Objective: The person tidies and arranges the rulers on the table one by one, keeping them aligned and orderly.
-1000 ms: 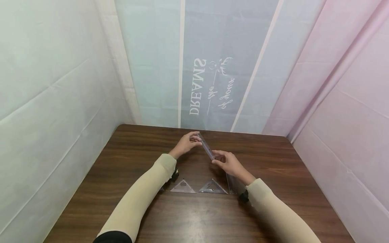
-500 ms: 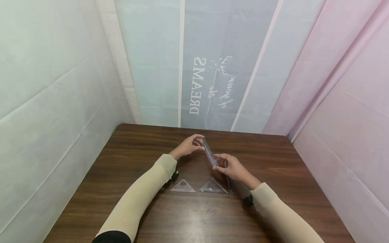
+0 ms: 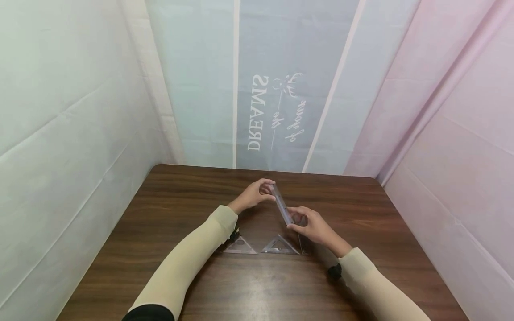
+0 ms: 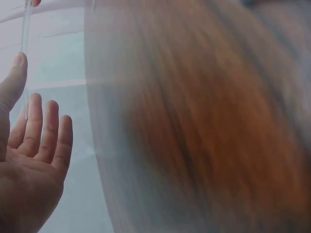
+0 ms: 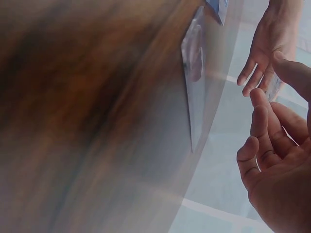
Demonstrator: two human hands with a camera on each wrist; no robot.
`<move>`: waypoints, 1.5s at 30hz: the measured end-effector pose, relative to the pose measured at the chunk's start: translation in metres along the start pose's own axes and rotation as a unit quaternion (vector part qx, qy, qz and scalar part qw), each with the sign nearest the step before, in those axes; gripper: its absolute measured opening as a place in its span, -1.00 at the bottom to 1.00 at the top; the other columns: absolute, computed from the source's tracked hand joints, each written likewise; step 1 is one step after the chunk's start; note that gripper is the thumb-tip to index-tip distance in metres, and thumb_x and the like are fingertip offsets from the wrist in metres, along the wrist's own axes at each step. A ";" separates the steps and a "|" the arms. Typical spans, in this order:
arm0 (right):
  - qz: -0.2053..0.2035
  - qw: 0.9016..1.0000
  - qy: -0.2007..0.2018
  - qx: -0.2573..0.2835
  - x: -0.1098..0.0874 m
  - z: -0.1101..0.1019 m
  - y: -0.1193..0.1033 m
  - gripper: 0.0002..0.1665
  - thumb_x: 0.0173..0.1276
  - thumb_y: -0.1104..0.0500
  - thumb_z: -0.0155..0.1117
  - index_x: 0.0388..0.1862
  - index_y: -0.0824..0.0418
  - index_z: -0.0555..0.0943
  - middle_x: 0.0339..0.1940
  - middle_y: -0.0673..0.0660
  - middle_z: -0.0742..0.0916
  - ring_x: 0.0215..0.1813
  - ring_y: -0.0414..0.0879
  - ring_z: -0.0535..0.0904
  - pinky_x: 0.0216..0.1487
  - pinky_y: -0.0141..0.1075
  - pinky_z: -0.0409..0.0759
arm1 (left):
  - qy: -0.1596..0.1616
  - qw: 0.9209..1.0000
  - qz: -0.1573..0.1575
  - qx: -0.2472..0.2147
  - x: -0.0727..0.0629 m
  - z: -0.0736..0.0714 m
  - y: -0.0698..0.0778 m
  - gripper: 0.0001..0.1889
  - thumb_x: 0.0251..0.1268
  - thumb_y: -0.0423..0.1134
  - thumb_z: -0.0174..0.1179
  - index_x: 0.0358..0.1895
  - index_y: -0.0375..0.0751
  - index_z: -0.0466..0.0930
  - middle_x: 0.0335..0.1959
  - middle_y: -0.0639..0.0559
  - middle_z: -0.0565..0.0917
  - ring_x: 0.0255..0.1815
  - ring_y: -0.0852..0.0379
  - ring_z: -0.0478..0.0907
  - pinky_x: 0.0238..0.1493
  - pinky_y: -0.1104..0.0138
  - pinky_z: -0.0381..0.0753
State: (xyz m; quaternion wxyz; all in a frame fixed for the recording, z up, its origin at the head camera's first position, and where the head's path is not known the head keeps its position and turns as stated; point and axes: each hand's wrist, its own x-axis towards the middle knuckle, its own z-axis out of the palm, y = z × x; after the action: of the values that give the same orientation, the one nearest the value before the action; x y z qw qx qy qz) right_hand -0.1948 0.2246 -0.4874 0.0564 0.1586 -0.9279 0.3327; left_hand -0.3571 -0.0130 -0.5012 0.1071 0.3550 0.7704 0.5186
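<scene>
A clear plastic ruler [image 3: 283, 206] is held up over the table, slanting down from left to right in the head view. My left hand [image 3: 254, 194] pinches its far end between thumb and fingers. The near end is pinched by my right hand [image 3: 315, 226]. From the left wrist the ruler [image 4: 26, 36] appears edge-on, with the thumb against it and the other fingers spread loosely. In the right wrist view, my right thumb and index finger meet at the ruler [image 5: 274, 87], and part of it is hidden behind them.
Two clear triangular set squares [image 3: 280, 245], [image 3: 240, 246] lie in a row on the brown wooden table [image 3: 257, 285], nearer me than the hands. A further clear piece [image 3: 304, 248] lies right of them, mostly behind my right hand. Cloth hangs around the table's far and side edges.
Both hands have moved right and slightly nearer with the ruler, which now slants more steeply. The set square by my left sleeve and the other one stay where they were.
</scene>
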 end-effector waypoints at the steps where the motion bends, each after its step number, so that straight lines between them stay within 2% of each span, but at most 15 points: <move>1: 0.000 1.000 0.002 0.000 -0.002 0.000 0.001 -0.32 0.33 0.12 0.66 0.40 0.21 0.67 -0.10 -0.04 0.76 -0.20 -0.14 0.61 -0.26 -0.29 0.58 | 0.000 1.000 0.002 0.000 0.000 0.001 0.001 -0.35 0.37 -0.26 0.52 0.46 -0.34 0.50 0.05 -0.14 0.70 0.07 -0.03 0.68 0.15 0.20 0.69; 7: -0.004 1.000 0.010 -0.006 -0.010 -0.002 0.005 -0.32 0.31 0.11 0.67 0.38 0.19 0.68 -0.18 -0.05 0.70 -0.23 -0.09 0.58 -0.31 -0.31 0.53 | -0.003 1.000 0.009 0.017 0.001 0.009 0.006 -0.34 0.35 -0.24 0.53 0.45 -0.30 0.51 0.07 -0.11 0.69 0.07 0.00 0.69 0.16 0.20 0.69; 13: -0.006 1.000 0.026 -0.009 -0.020 -0.003 0.006 -0.33 0.29 0.15 0.69 0.36 0.20 0.69 -0.22 -0.04 0.69 -0.22 -0.12 0.58 -0.29 -0.31 0.54 | 0.004 0.999 0.018 0.039 0.002 0.020 0.009 -0.35 0.35 -0.20 0.53 0.45 -0.27 0.54 0.12 -0.09 0.71 0.07 0.00 0.70 0.14 0.23 0.69; 21: 0.008 0.999 0.043 -0.013 -0.032 -0.005 0.006 -0.37 0.27 0.16 0.70 0.31 0.23 0.71 -0.23 -0.04 0.68 -0.23 -0.09 0.58 -0.30 -0.32 0.50 | 0.001 0.998 0.010 0.063 0.006 0.036 0.014 -0.35 0.37 -0.17 0.52 0.47 -0.21 0.55 0.15 -0.06 0.72 0.09 0.04 0.70 0.13 0.29 0.68; 27: 0.017 0.999 0.042 -0.016 -0.040 -0.007 0.005 -0.38 0.28 0.15 0.69 0.28 0.25 0.72 -0.21 0.06 0.72 -0.20 -0.07 0.60 -0.27 -0.26 0.54 | -0.016 0.998 -0.005 0.058 0.005 0.040 0.022 -0.37 0.38 -0.17 0.51 0.46 -0.18 0.53 0.19 -0.06 0.70 0.15 -0.02 0.68 0.19 0.22 0.68; 31: 0.020 0.999 0.039 -0.016 -0.046 -0.008 0.005 -0.37 0.27 0.15 0.69 0.31 0.24 0.72 -0.16 0.01 0.73 -0.18 -0.09 0.61 -0.23 -0.23 0.57 | -0.024 0.998 0.000 0.064 0.005 0.042 0.023 -0.38 0.36 -0.17 0.53 0.43 -0.18 0.55 0.20 -0.07 0.69 0.17 -0.03 0.67 0.19 0.20 0.68; 39: 0.023 0.999 0.036 -0.022 -0.057 -0.011 0.008 -0.36 0.29 0.14 0.68 0.34 0.19 0.71 -0.10 -0.01 0.75 -0.16 -0.17 0.60 -0.20 -0.28 0.58 | -0.035 0.995 0.004 0.089 0.008 0.051 0.022 -0.39 0.32 -0.15 0.56 0.38 -0.19 0.57 0.16 -0.08 0.70 0.16 0.01 0.66 0.17 0.25 0.68; 45: 0.021 0.999 0.039 -0.016 -0.066 -0.012 0.010 -0.40 0.30 0.14 0.68 0.30 0.20 0.72 -0.14 0.00 0.73 -0.16 -0.16 0.59 -0.21 -0.29 0.57 | -0.063 0.993 0.013 0.100 0.007 0.055 0.026 -0.37 0.37 -0.12 0.53 0.43 -0.18 0.54 0.27 -0.12 0.61 0.22 -0.01 0.63 0.24 0.23 0.66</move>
State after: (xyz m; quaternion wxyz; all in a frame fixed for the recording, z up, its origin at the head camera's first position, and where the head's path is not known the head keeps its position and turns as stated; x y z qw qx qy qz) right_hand -0.1359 0.2560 -0.4979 0.0878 0.1251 -0.9333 0.3248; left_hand -0.3217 0.0372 -0.5014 0.1121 0.4059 0.8056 0.4167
